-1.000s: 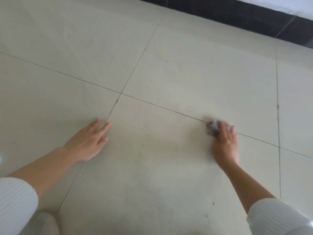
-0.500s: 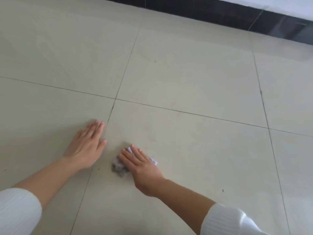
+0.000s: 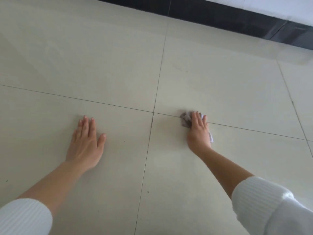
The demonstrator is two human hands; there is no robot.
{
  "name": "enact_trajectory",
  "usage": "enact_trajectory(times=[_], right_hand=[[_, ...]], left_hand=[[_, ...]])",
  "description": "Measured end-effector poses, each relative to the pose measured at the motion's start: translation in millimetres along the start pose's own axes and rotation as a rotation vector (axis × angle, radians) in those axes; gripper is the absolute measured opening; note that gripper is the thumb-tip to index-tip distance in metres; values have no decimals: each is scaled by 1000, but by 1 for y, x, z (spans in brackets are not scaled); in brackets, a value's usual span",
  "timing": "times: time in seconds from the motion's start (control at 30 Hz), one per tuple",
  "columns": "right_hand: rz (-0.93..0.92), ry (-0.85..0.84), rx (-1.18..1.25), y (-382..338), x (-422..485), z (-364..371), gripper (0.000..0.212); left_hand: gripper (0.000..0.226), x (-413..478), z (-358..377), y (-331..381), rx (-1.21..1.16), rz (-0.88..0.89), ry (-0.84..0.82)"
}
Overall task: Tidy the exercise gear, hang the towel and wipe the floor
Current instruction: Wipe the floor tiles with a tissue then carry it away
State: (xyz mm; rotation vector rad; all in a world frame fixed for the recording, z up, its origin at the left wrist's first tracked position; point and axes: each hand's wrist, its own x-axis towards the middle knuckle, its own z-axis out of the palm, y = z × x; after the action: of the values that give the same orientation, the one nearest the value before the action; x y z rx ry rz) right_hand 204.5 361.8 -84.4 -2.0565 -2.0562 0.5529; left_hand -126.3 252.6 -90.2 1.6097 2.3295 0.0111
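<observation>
A small crumpled grey-white cloth [image 3: 186,119] lies on the pale tiled floor [image 3: 220,85], right on a grout line. My right hand [image 3: 199,131] presses flat on top of it with straight fingers; most of the cloth is hidden under the palm, and a corner shows at the hand's right side. My left hand [image 3: 86,143] rests flat on the floor to the left, fingers spread forward, holding nothing. Both forearms are bare below white ribbed sleeves.
A dark skirting strip [image 3: 220,16] runs along the wall at the top right. Grout lines cross between my hands. A few dark specks [image 3: 147,192] dot the tile near me. No exercise gear or towel rail is in view.
My right hand has swept the cloth from close beside my left hand out to the right and farther away. The left hand stays planted on the floor. The view has shifted a little.
</observation>
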Motion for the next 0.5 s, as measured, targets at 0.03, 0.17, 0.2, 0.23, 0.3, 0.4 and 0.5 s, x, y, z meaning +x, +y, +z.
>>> enact_trajectory(times=[0.03, 0.17, 0.2, 0.23, 0.3, 0.4, 0.5], right_hand=[[-138, -45, 4, -20, -17, 11, 75], [-617, -227, -65, -54, -69, 38, 74], [-699, -266, -118, -53, -73, 37, 73], [-771, -307, -178, -52, -73, 34, 74], [-880, -378, -270, -56, -70, 27, 73], [-932, -432, -287, -53, -55, 15, 83], [-705, -376, -255, -32, -9, -5, 86]], left_hand=[[68, 5, 3, -1, -18, 6, 26], [68, 14, 10, 1, -67, 9, 67], [69, 14, 9, 1, -68, 10, 56], [69, 13, 7, 1, -65, 14, 39], [69, 13, 2, 0, -43, 21, 13], [69, 13, -5, 0, -19, -3, 7], [69, 19, -4, -1, 1, -46, 7]])
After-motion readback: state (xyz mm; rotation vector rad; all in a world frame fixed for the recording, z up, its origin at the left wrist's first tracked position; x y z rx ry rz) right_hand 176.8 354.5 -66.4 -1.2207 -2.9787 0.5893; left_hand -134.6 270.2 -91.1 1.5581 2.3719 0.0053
